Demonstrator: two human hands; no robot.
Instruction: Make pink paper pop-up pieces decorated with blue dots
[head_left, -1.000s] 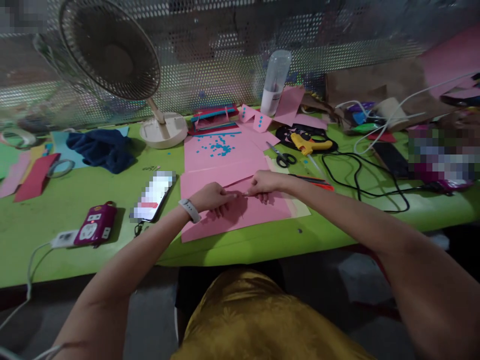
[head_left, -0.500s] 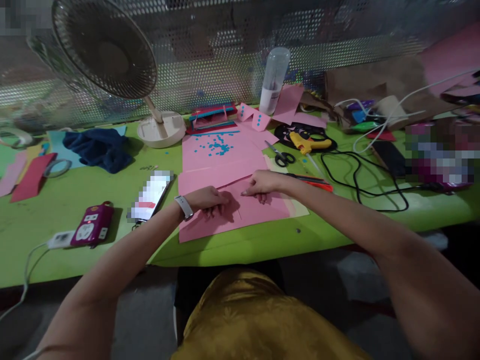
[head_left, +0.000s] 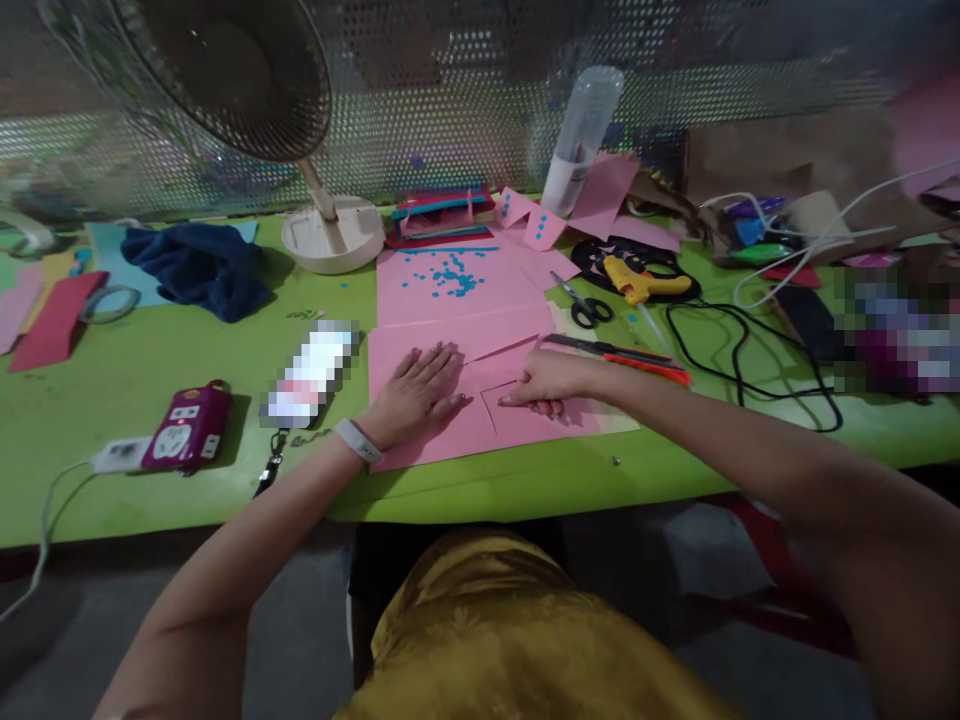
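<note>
A pink sheet of paper (head_left: 480, 425) lies on the green table (head_left: 187, 360) in front of me. My left hand (head_left: 416, 390) rests flat on the sheet with its fingers spread, a white band on the wrist. My right hand (head_left: 544, 382) is curled, with the forefinger pressed onto the paper beside a cut or crease line. A second pink sheet (head_left: 457, 285) farther back carries several small blue paper bits (head_left: 450, 278). A red-and-black cutter (head_left: 622, 355) lies just right of my right hand.
A desk fan (head_left: 247, 80) stands at the back left, with a blue cloth (head_left: 199, 270) beside it. A phone (head_left: 307, 375) and a purple socket block (head_left: 184, 440) lie left of the paper. Scissors (head_left: 585, 310), a yellow glue gun (head_left: 645, 280), black cables (head_left: 742, 350) and a bottle (head_left: 581, 140) are to the right.
My left hand has gone from a closed grip near the right hand to lying flat on the pink sheet. My right hand now presses down with a finger. The view shifted slightly.
</note>
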